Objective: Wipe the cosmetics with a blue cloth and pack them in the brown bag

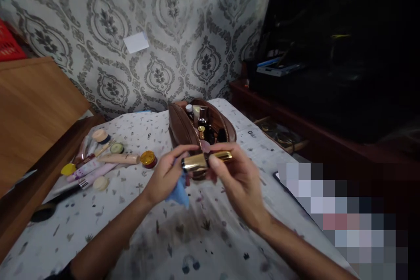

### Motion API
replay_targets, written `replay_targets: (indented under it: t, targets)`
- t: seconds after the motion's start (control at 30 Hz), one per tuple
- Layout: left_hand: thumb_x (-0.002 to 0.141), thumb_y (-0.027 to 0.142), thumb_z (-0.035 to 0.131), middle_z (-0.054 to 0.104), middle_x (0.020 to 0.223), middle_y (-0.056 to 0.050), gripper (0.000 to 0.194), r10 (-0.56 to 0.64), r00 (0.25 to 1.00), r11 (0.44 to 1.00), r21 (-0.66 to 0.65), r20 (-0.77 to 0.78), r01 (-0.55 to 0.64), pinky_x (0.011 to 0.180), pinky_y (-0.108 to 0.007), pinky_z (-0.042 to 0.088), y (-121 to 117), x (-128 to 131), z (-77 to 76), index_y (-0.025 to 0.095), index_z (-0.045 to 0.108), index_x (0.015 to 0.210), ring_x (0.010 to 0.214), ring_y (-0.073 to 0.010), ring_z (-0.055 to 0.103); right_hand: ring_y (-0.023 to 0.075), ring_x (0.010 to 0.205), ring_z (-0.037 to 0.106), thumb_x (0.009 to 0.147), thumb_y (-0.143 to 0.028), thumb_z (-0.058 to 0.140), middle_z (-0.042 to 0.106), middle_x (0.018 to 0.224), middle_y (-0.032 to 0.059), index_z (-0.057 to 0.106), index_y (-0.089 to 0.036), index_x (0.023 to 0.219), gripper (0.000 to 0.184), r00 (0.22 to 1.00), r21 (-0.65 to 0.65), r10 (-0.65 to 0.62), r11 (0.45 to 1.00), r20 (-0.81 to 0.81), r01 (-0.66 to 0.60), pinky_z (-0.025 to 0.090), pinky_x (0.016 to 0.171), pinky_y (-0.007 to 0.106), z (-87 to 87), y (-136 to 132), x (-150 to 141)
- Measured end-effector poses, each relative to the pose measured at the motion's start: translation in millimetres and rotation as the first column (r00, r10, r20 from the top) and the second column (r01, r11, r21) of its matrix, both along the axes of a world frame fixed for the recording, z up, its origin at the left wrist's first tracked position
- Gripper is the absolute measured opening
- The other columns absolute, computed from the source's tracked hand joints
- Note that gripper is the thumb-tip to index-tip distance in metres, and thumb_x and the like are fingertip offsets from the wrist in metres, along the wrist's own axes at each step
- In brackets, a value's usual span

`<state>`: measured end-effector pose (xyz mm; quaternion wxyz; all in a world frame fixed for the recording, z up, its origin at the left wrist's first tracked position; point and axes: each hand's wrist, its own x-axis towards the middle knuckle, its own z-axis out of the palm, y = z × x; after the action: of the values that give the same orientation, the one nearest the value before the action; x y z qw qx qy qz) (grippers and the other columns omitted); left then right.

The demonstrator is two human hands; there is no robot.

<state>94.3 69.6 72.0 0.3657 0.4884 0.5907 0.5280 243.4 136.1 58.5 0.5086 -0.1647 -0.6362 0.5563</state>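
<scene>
No txt, brand or no. legible anywhere in view. Gold tube (195,162) mid-view: blurry, can't read any mark on it. Pink-and-white tube (84,170) at L has small purple marks, too blurred to make out; peach tube (120,159) nearby, any print too small to tell. White card (137,42) on patterned wallpaper (172,4): nothing readable. Pixelated patch (351,223), lower R, illegible too.

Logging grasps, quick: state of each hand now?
Left hand: closed, holding gold tube and blue cloth.
Right hand: closed, holding the gold tube's right end.
</scene>
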Motion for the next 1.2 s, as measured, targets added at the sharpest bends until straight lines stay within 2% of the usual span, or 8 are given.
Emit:
replay_targets:
  t: [0.07,0.17,0.3,0.4,0.6,0.83,1.03,1.2]
  targets:
    - [0.091,0.041,0.051,0.062,0.064,-0.001,0.035,-0.084,0.972,0.996,0.004,-0.219,0.087,0.049,-0.024,0.045,7,8,0.8,0.018,0.063,0.115,0.051,-0.0148,0.058,0.0098,0.058,0.057,0.093,-0.039,0.06,0.061,0.075,-0.0009,0.058,-0.02,0.104,0.022,0.992,0.127,-0.109,0.987,0.059,0.101,0.049,0.051,0.021,7.0,13,17]
    - [0.09,0.033,0.054,0.06,0.061,0.0,0.027,-0.089,0.843,0.992,0.029,-0.53,0.124,0.049,-0.024,0.039,15,17,-6.5,0.018,0.063,0.11,0.05,-0.0153,0.054,0.0105,0.059,0.058,0.093,-0.037,0.059,0.064,0.081,0.0017,0.06,-0.02,0.108,0.022,0.959,0.313,-0.242,0.931,0.149,0.186,0.049,0.052,0.022,15.4,33,35]
    - [0.091,0.032,0.053,0.052,0.052,0.002,0.018,-0.031,0.724,0.99,0.081,-0.689,0.119,0.045,-0.025,0.033,16,26,-26.1,0.02,0.063,0.099,0.041,-0.0146,0.045,0.0117,0.064,0.061,0.093,-0.034,0.06,0.067,0.094,0.0048,0.062,-0.022,0.114,0.024,0.895,0.531,-0.363,0.828,0.26,0.181,0.049,0.052,0.023,22.4,58,46]
    - [0.094,0.033,0.047,0.055,0.054,0.001,0.023,-0.02,0.674,0.989,0.082,-0.739,0.12,0.047,-0.026,0.038,11,28,-40.7,0.021,0.061,0.108,0.04,-0.0156,0.047,0.0128,0.065,0.063,0.093,-0.034,0.059,0.068,0.094,0.0047,0.058,-0.022,0.119,0.029,0.85,0.63,-0.388,0.771,0.355,0.089,0.049,0.053,0.023,24.1,71,46]
    - [0.095,0.03,0.047,0.068,0.068,-0.007,0.037,-0.027,0.601,0.99,0.063,-0.799,0.127,0.049,-0.028,0.046,8,28,-54.5,0.017,0.056,0.128,0.052,-0.0199,0.062,0.0137,0.064,0.065,0.094,-0.032,0.055,0.07,0.086,0.002,0.052,-0.021,0.118,0.026,0.785,0.681,-0.329,0.716,0.525,-0.156,0.046,0.053,0.023,22.1,87,36]
    - [0.094,0.022,0.046,0.074,0.085,-0.006,0.046,-0.261,0.345,0.965,-0.231,-0.901,0.126,0.052,-0.03,0.054,9,30,-40.9,0.015,0.041,0.14,0.066,-0.0215,0.071,0.0134,0.061,0.063,0.092,-0.022,0.055,0.069,0.08,0.0005,0.058,-0.02,0.105,0.013,0.652,0.671,-0.376,0.686,0.658,-0.282,0.043,0.054,0.023,21.6,91,27]
    - [0.09,0.018,0.054,0.073,0.084,-0.003,0.046,-0.11,0.189,0.992,-0.097,-0.976,0.078,0.046,-0.031,0.052,3,29,-41.0,0.016,0.045,0.135,0.064,-0.0224,0.071,0.015,0.069,0.064,0.088,-0.018,0.059,0.07,0.086,0.0013,0.058,-0.019,0.101,0.013,0.574,0.669,-0.422,0.668,0.702,-0.327,0.041,0.056,0.024,16.4,91,22]
    - [0.086,0.018,0.06,0.071,0.078,-0.002,0.046,-0.002,0.079,0.996,0.005,-0.997,0.086,0.042,-0.026,0.047,0,26,-39.3,0.016,0.052,0.131,0.06,-0.019,0.067,0.0142,0.069,0.063,0.087,-0.016,0.061,0.069,0.083,0.0004,0.059,-0.019,0.097,0.012,0.539,0.64,-0.417,0.69,0.732,-0.337,0.039,0.057,0.024,16.4,93,20]
